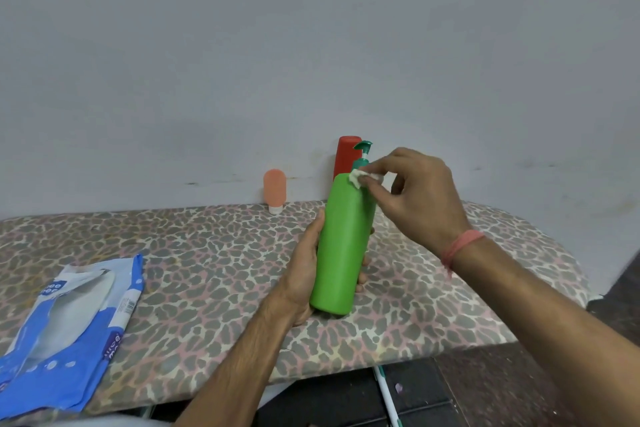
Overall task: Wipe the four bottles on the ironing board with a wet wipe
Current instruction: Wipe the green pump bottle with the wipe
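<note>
My left hand (304, 263) grips a tall green pump bottle (341, 246) around its lower body and holds it tilted above the ironing board (207, 253). My right hand (415, 198) pinches a small crumpled white wet wipe (360, 178) against the bottle's shoulder, just below its teal pump head (363, 149). A red bottle (346, 156) stands behind the green one by the wall, partly hidden by it. A small orange tube bottle (274, 189) stands cap down to its left. No other bottle shows.
An opened blue and white wet wipe pack (69, 333) lies on the board's front left. The board has a leopard print cover and ends in a rounded right edge (568, 253). A pale wall rises right behind it. Dark floor lies below the front edge.
</note>
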